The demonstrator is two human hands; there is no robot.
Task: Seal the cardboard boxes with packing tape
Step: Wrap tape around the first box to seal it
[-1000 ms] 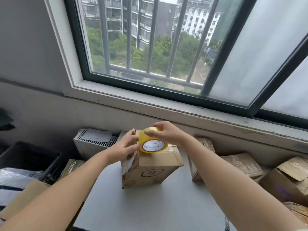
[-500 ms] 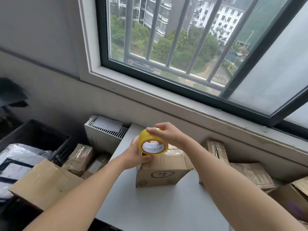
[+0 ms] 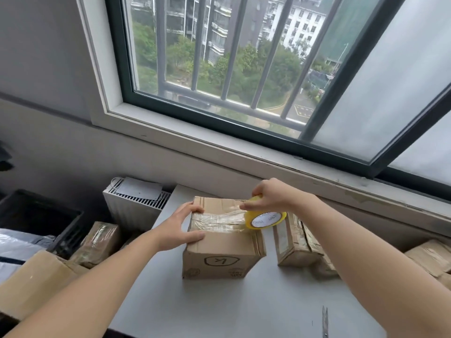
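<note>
Grey table (image 3: pixel 244 313), left hand (image 3: pixel 178 228) flat on box (image 3: pixel 219 250), right hand (image 3: pixel 273 195) gripping tape roll (image 3: pixel 266 219)

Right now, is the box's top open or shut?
Shut. The cardboard box has its flaps lying flat, with clear tape stretched across them to the yellow tape roll.

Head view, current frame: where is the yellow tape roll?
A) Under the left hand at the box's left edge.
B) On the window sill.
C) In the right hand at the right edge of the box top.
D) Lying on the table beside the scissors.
C: the right hand grips the tape roll at the right top edge of the box, a clear strip running across the lid.
</note>
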